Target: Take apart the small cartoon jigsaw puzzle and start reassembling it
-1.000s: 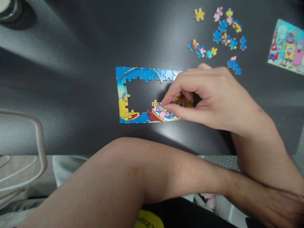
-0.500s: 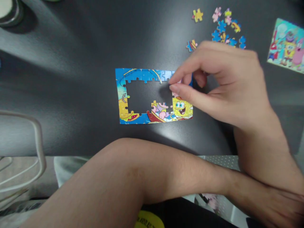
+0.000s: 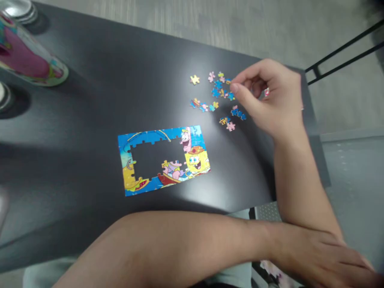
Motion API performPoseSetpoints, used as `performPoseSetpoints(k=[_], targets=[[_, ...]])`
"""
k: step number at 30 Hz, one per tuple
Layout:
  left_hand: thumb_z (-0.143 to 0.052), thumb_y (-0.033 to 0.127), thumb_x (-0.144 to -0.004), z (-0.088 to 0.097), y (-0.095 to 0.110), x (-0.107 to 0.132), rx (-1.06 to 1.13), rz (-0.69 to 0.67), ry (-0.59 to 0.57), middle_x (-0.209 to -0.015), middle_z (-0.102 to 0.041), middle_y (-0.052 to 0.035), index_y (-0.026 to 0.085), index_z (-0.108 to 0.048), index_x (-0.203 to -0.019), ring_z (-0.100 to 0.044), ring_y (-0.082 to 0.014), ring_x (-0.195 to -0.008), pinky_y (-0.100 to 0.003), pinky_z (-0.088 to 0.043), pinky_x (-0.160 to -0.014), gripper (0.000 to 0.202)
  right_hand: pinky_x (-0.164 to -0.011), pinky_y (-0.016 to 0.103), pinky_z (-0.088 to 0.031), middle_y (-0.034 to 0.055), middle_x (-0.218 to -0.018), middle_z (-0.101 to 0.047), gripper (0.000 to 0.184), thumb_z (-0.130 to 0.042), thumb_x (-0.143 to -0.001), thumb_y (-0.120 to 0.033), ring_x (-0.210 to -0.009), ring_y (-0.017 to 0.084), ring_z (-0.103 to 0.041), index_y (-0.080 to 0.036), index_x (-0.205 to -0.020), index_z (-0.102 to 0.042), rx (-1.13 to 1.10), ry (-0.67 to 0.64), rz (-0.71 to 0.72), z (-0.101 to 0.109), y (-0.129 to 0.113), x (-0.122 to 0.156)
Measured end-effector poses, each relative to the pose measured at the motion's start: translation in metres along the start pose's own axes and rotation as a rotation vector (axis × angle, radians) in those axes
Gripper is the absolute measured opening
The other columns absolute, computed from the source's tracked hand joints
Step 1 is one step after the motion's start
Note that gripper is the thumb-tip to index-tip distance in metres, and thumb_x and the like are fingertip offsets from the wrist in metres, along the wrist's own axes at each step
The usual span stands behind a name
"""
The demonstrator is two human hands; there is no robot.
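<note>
My right hand [image 3: 270,94] is over the loose puzzle pieces, thumb and forefinger pinched at a small orange and yellow jigsaw piece [image 3: 228,81]. Below and to the left lies a partly assembled cartoon jigsaw puzzle [image 3: 196,160], its border joined around a gap showing the dark table. Several loose jigsaw pieces [image 3: 215,93] are scattered beside the right fingertips, in blue, pink and yellow. My left forearm crosses the front of the view. At the lower right, my left hand [image 3: 324,252] lies flat by my right forearm, fingers stretched out and their tips lost in shadow.
A tall colourful printed container [image 3: 33,56] stands at the left of the dark table [image 3: 90,88], with metal-rimmed round objects [image 3: 21,10] near it. Black metal bars [image 3: 345,52] are beyond the table's right end. Part of a red and white item [image 3: 267,92] shows behind my right hand.
My right hand has moved from the puzzle's upper right edge out to the loose pieces. The view has shifted, showing more of the table's far side and the floor. My left hand stays low.
</note>
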State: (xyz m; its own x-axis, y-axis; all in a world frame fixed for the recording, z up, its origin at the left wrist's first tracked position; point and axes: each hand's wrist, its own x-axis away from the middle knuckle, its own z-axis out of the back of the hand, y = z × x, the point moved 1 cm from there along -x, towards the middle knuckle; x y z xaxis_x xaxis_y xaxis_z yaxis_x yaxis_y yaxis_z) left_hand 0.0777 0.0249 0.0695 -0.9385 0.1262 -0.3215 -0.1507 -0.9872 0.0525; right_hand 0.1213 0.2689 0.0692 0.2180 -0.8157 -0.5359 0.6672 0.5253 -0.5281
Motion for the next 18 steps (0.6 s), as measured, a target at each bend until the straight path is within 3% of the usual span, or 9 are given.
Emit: performPoseSetpoints(k=[1, 3, 5, 10, 14, 16, 18], targets=[[-0.007, 0.011, -0.108, 0.007, -0.005, 0.011, -0.025, -0.107, 0.117, -0.201, -0.051, 0.0319, 0.071, -0.045, -0.191, -0.049, 0.0177, -0.173, -0.005, -0.041, -0.103, 0.110, -0.086, 0.049, -0.061, 0.0048, -0.097, -0.081, 0.026, -0.094, -0.115, -0.059, -0.078, 0.026, -0.062, -0.034, -0.110, -0.094, 0.019, -0.007, -0.016, 0.002, 0.004, -0.002], [-0.010, 0.009, -0.107, 0.011, -0.013, 0.023, -0.074, -0.166, 0.215, -0.200, -0.055, 0.0274, 0.064, -0.049, -0.192, -0.057, 0.0112, -0.172, -0.009, -0.043, -0.118, 0.109, -0.093, 0.052, -0.065, 0.0050, -0.096, -0.079, 0.035, -0.093, -0.116, -0.067, -0.082, 0.028, -0.066, -0.033, -0.107, -0.091, 0.047, -0.059, -0.063, 0.004, 0.010, -0.005], [-0.010, 0.010, -0.108, 0.008, -0.016, 0.022, -0.112, -0.158, 0.193, -0.201, -0.054, 0.0265, 0.062, -0.049, -0.193, -0.060, 0.0103, -0.170, -0.010, -0.044, -0.121, 0.107, -0.098, 0.056, -0.067, 0.0062, -0.097, -0.079, 0.034, -0.094, -0.117, -0.064, -0.088, 0.030, -0.070, -0.032, -0.107, -0.089, 0.051, -0.143, -0.083, 0.003, 0.010, -0.008], [-0.007, 0.009, -0.106, -0.004, -0.008, 0.011, -0.159, -0.161, 0.116, -0.206, -0.045, 0.0267, 0.059, -0.046, -0.196, -0.053, 0.0128, -0.174, -0.011, -0.043, -0.122, 0.111, -0.108, 0.063, -0.064, 0.0074, -0.112, -0.081, 0.012, -0.098, -0.110, -0.040, -0.096, 0.031, -0.074, -0.032, -0.114, -0.090, 0.052, -0.310, -0.040, -0.004, 0.003, -0.007], [-0.011, 0.019, -0.110, -0.015, 0.005, 0.011, -0.205, -0.117, 0.182, -0.204, -0.048, 0.0276, 0.062, -0.049, -0.194, -0.052, 0.0114, -0.176, -0.013, -0.042, -0.127, 0.102, -0.095, 0.056, -0.063, 0.0057, -0.109, -0.079, 0.009, -0.087, -0.113, -0.035, -0.087, 0.028, -0.069, -0.031, -0.120, -0.090, 0.075, -0.276, -0.052, -0.002, 0.015, -0.008], [-0.032, 0.033, -0.109, -0.024, 0.016, -0.003, -0.207, 0.018, 0.164, -0.196, -0.060, 0.0268, 0.073, -0.063, -0.181, -0.060, 0.0058, -0.172, -0.024, -0.057, -0.119, 0.088, -0.087, 0.052, -0.062, 0.0059, -0.107, -0.078, 0.009, -0.083, -0.115, -0.034, -0.081, 0.025, -0.063, -0.031, -0.121, -0.089, 0.080, -0.230, -0.091, 0.000, 0.028, -0.009], [-0.054, 0.048, -0.096, -0.035, 0.025, -0.027, -0.274, 0.212, -0.020, -0.177, -0.077, 0.0109, 0.073, -0.086, -0.150, -0.077, -0.0094, -0.159, -0.036, -0.069, -0.090, 0.068, -0.085, 0.050, -0.062, 0.0057, -0.107, -0.077, 0.012, -0.081, -0.114, -0.031, -0.079, 0.023, -0.059, -0.029, -0.122, -0.089, 0.086, -0.187, -0.112, 0.002, 0.040, -0.011]])
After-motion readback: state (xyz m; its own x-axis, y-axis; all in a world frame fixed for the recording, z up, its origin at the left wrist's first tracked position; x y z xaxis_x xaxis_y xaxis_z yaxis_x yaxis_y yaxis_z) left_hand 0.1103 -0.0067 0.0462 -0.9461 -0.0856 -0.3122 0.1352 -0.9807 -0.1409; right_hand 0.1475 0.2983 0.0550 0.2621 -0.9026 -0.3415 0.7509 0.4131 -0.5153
